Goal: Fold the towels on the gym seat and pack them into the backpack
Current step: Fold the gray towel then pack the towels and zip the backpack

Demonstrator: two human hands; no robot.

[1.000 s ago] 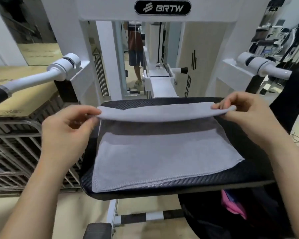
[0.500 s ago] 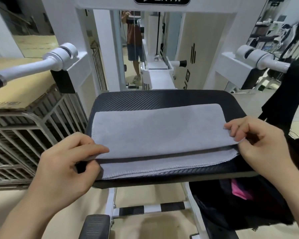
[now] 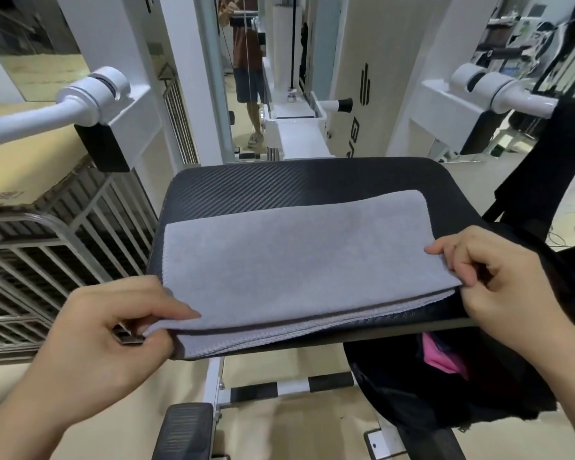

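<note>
- Lying folded on the black textured gym seat pad (image 3: 246,184) is one grey microfibre towel (image 3: 296,257), with its stitched edges stacking along the pad's near edge.
- Two bare hands are gripping it. The left hand (image 3: 107,330) is pinching the top layer at the pad's near-left corner, and the right hand (image 3: 505,293) is pinching the near-right corner.
- One black fabric backpack (image 3: 412,386) is gaping open below the pad's right side, and the right forearm is partly covering it. Something pink (image 3: 440,356) inside is too hidden to identify.
- One grey barred metal rack (image 3: 47,247) is standing left of the pad.
</note>
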